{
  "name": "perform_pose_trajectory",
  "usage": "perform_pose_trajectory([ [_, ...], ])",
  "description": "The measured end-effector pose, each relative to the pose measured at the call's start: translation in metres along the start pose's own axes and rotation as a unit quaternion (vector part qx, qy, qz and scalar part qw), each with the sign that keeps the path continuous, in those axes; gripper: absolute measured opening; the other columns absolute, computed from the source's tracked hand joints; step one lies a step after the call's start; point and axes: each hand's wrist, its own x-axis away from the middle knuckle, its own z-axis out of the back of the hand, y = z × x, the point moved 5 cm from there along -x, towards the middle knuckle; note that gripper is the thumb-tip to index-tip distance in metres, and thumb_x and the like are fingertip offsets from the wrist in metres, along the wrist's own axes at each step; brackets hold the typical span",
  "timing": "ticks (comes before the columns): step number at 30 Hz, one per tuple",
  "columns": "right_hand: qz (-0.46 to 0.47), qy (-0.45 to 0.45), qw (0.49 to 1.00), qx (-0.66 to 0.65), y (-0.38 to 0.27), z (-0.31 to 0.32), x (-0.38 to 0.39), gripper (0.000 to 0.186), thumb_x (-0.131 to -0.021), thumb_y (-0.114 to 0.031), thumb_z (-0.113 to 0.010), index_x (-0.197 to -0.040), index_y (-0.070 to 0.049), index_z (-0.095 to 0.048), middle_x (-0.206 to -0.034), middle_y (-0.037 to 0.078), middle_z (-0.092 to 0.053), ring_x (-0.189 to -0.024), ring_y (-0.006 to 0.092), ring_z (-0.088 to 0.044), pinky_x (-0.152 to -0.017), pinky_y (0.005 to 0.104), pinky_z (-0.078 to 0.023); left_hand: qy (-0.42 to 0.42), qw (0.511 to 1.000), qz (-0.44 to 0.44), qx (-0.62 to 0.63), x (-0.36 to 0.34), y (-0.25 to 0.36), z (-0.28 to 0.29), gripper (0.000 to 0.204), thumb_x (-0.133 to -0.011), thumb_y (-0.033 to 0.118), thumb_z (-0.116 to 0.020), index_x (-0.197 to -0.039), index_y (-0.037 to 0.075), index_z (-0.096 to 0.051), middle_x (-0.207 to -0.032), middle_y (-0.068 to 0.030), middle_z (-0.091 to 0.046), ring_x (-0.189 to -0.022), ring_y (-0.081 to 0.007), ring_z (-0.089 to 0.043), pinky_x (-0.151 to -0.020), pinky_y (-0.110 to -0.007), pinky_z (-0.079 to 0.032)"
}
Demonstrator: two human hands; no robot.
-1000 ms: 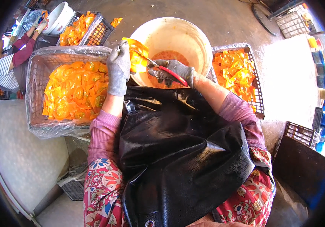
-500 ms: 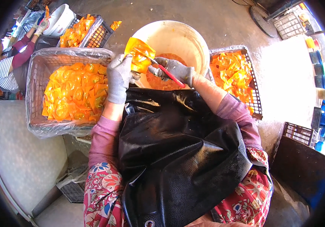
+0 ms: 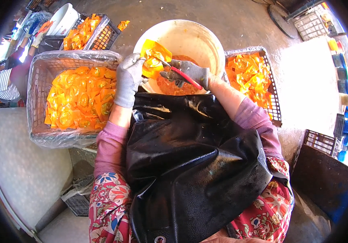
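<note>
The grey-gloved left hand point(image 3: 128, 76) pinches a shiny orange plastic packet point(image 3: 152, 52), held between the hands. The grey-gloved right hand point(image 3: 193, 73) grips red-handled metal cutters point(image 3: 187, 78), tip at the packet.

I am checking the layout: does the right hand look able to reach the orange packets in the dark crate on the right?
Probably yes: the dark crate stands close on that side, open-topped, and its orange packets look uncovered. But the right hand holds a red-handled tool, which may hinder grasping.
</note>
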Motion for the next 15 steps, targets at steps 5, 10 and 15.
perform_pose_trajectory([
  [5,-0.122,-0.038,0.992,-0.005,-0.028,-0.006,0.018,0.032,-0.089,-0.035,-0.057,-0.113,-0.014,-0.056,-0.074,0.001,-0.058,-0.053,0.0081,-0.056,-0.040,0.0219,-0.044,0.019,0.999,0.033,-0.009,-0.004,-0.006,0.011,0.015,-0.086,0.006,-0.056,-0.098,-0.001,-0.062,-0.084,-0.0048,-0.062,-0.062,-0.0109,-0.059,-0.043,-0.023,-0.049],
  [10,0.006,-0.013,0.999,0.039,0.015,0.007,0.000,0.032,-0.089,-0.029,-0.058,-0.118,-0.016,-0.055,-0.079,-0.001,-0.060,-0.059,0.0075,-0.057,-0.049,0.0223,-0.047,-0.037,0.996,-0.065,-0.048,-0.016,-0.016,0.007,0.014,-0.086,0.006,-0.056,-0.097,-0.001,-0.062,-0.085,-0.0041,-0.062,-0.065,-0.0105,-0.058,-0.046,-0.024,-0.047],
  [15,-0.115,-0.035,0.993,0.003,-0.023,-0.005,0.014,0.033,-0.085,-0.029,-0.063,-0.114,-0.016,-0.057,-0.080,-0.002,-0.060,-0.057,0.0074,-0.057,-0.043,0.0218,-0.045,0.027,0.998,-0.030,0.042,-0.022,-0.030,0.013,0.015,-0.087,0.008,-0.055,-0.100,0.002,-0.061,-0.089,-0.0070,-0.063,-0.069,-0.0124,-0.060,-0.048,-0.024,-0.049],
])
